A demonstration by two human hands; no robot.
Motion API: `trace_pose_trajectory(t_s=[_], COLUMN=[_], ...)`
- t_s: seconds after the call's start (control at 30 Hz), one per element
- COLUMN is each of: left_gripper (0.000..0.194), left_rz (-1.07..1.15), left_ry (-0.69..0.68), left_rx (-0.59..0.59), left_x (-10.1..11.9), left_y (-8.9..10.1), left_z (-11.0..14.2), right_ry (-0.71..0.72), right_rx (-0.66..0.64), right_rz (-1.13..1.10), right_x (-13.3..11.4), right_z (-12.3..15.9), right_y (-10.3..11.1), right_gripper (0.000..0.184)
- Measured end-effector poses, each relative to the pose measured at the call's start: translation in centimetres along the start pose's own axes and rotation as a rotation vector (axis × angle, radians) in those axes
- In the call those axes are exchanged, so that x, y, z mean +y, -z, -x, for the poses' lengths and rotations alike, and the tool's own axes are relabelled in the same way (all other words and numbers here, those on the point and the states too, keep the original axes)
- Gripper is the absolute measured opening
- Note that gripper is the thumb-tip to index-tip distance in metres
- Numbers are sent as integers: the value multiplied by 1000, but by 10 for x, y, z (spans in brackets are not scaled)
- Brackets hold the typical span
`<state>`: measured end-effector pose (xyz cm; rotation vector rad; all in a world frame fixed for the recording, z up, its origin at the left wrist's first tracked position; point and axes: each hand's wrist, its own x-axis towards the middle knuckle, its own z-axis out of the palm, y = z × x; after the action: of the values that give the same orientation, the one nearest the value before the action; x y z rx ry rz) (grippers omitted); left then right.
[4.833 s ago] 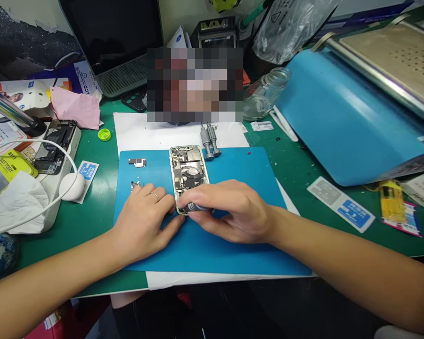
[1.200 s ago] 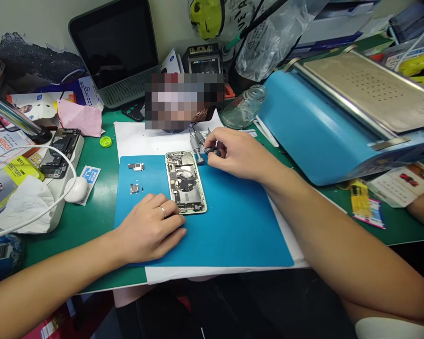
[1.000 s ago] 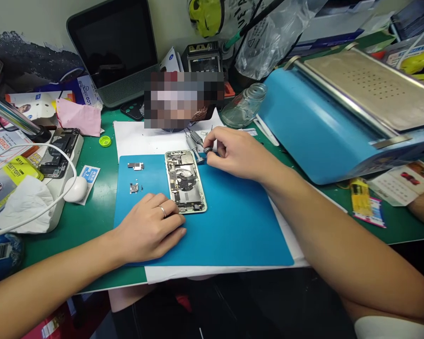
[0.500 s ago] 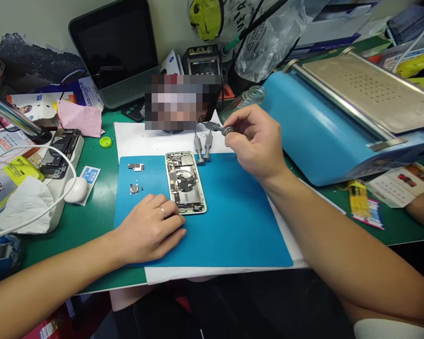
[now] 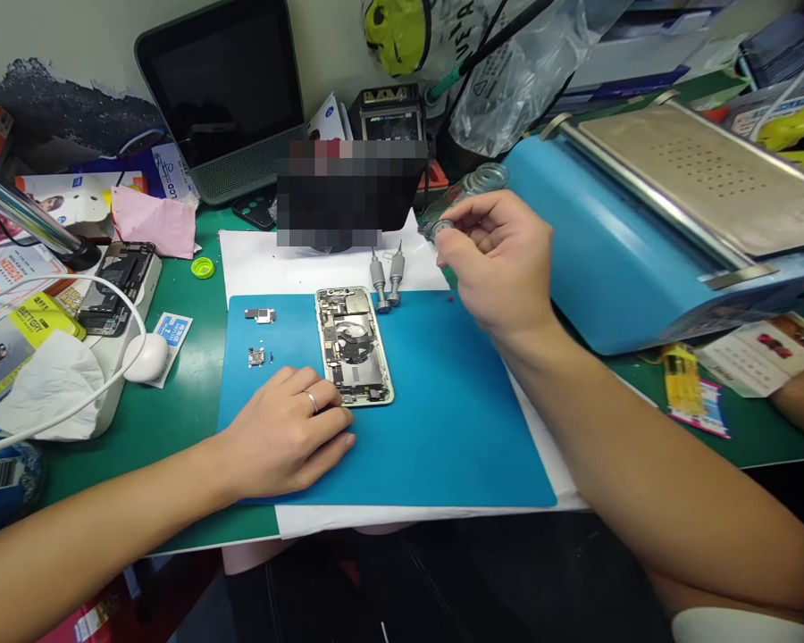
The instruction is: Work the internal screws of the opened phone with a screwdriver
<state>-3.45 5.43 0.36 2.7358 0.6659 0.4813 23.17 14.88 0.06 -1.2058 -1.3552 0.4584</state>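
Observation:
An opened phone [image 5: 354,344] lies on the blue mat [image 5: 442,429], its inner parts bare. My left hand [image 5: 295,429] rests on the mat, holding nothing, with its fingertips at the phone's lower left corner. My right hand [image 5: 499,263] is raised past the mat's upper right corner and pinches a grey screwdriver [image 5: 440,229]; its shaft is hard to make out. Two more grey screwdrivers [image 5: 379,279] lie above the phone, tips pointing away from me. Left of the phone are a small metal plate part [image 5: 261,315] and another small part [image 5: 256,356] with tiny bits beside it.
At the right stands a blue machine [image 5: 563,259] with a metal plate on top. A glass jar [image 5: 486,179] is behind my right hand. A dark screen [image 5: 224,80] leans at the back. A white cable [image 5: 130,308], boxes and another opened phone [image 5: 117,286] crowd the left.
My right hand has shifted slightly to the right and turned, so the screwdriver in it shows less of its length. My left hand stays by the phone.

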Motion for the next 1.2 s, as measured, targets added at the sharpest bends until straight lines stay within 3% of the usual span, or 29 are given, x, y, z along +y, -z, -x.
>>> trace_pose_trajectory(t_s=[0.17, 0.5, 0.9, 1.2], left_gripper=[20, 20, 22, 28], left_rz=[5, 9, -27, -74], left_ry=[2, -6, 0, -10], left_rx=[-6, 0, 10, -1], left_x=[0, 0, 0, 0], left_y=[0, -1, -1, -2], left_z=[0, 1, 1, 2], right_ry=[52, 300, 279, 107], right_rx=[50, 207, 140, 20], right_rz=[71, 262, 208, -2], right_x=[4, -4, 0, 0], right_z=[-3, 3, 4, 9], right_y=[4, 6, 3, -4], right_gripper=[18, 23, 15, 21])
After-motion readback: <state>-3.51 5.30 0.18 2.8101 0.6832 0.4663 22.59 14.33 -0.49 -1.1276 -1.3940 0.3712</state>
